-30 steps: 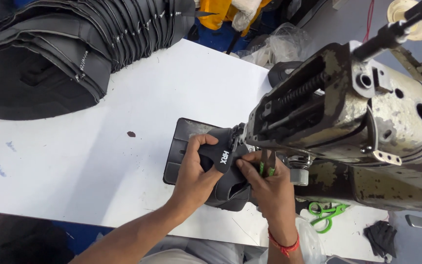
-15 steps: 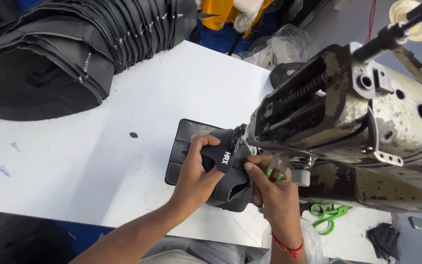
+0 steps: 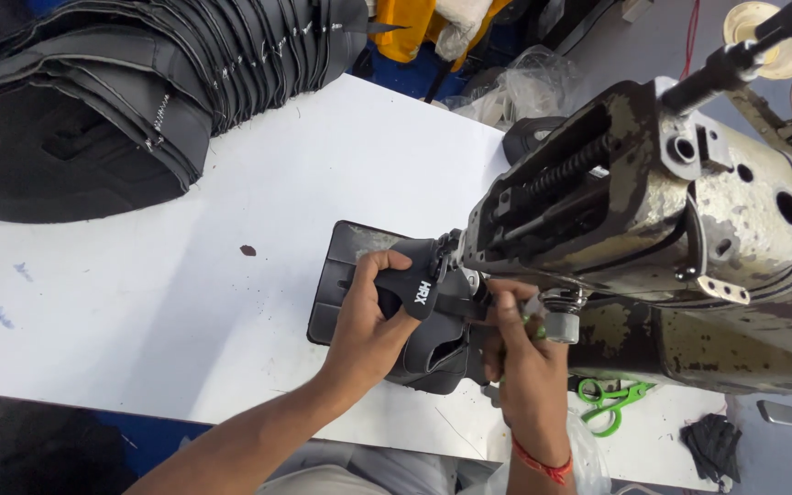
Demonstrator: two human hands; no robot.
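Note:
A black shoe upper piece (image 3: 433, 344) sits under the head of a worn grey sewing machine (image 3: 671, 211), on the machine's dark base plate (image 3: 341, 266). My left hand (image 3: 368, 316) grips the piece from the left, thumb and fingers closed over its top edge. My right hand (image 3: 520, 353) holds the piece on the right side, close to the needle area, with something small and green between its fingers. A red thread band circles my right wrist. The needle itself is hidden behind my fingers and the piece.
A long stack of black shoe uppers (image 3: 139, 82) lies across the far left of the white table (image 3: 185, 275). Green thread snips (image 3: 611, 403) lie at the near right, beside a small black scrap (image 3: 712, 445). Thread spools (image 3: 767, 46) stand behind the machine.
My right hand has shifted slightly right and down along the piece. The left hand keeps its grip in the same place.

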